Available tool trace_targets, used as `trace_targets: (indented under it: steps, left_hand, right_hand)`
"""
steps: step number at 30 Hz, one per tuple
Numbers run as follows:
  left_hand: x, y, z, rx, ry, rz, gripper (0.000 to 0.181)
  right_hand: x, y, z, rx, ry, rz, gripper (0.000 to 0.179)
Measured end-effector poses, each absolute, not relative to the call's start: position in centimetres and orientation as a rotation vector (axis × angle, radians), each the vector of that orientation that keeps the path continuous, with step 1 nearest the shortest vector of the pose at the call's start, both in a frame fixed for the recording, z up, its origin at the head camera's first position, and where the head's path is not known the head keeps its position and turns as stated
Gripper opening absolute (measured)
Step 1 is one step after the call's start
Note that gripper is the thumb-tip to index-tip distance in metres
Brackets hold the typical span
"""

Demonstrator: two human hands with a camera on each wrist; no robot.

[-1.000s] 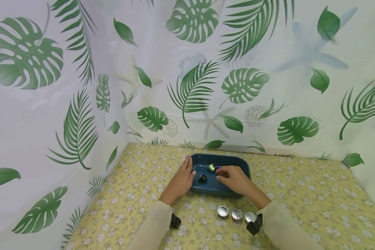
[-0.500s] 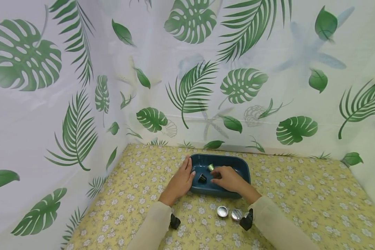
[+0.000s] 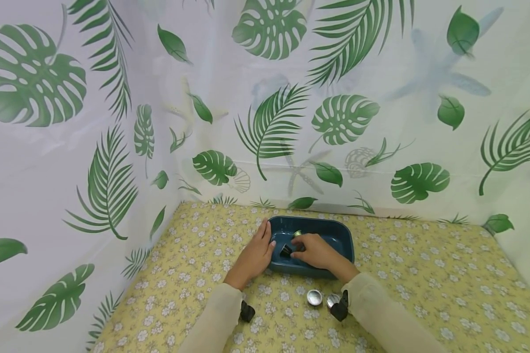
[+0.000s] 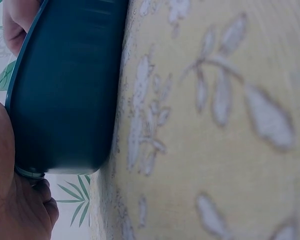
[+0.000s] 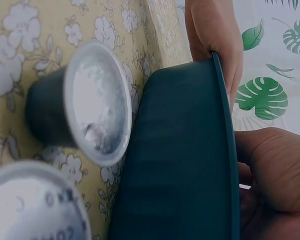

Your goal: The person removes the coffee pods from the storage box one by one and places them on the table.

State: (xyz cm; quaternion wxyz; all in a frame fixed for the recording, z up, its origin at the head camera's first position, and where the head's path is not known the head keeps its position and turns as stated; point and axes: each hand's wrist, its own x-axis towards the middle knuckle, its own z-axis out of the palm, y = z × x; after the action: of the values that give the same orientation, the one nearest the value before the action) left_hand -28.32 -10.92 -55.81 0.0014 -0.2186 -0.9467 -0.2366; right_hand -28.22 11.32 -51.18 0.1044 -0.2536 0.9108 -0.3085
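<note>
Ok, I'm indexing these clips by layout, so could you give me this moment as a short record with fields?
Container: blue dish
Surface: yellow floral cloth
Seen inside: black pod; green pod, partly hidden
Seen outside: two silver-topped pods, on the person's side of the dish
Left hand: grips the dish's left end
Right hand: in the dish, beside the black pod; whether it holds anything is unclear
Backdrop: white leaf-print sheet

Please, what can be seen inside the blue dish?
The blue dish holds a black capsule and a partly covered green capsule. The right hand reaches in and hides the area beneath it; what lies there cannot be seen.
</note>
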Motion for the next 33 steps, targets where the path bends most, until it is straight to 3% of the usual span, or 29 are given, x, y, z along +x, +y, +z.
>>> trace_targets:
  steps: [33]
  left_hand:
    - [-28.2,-11.0,-55.5,-0.697,-2.959,-0.732,0.062]
  right_hand:
    - [-29.2,7.4,-51.3,-0.636,2.851,-0.561,0.043]
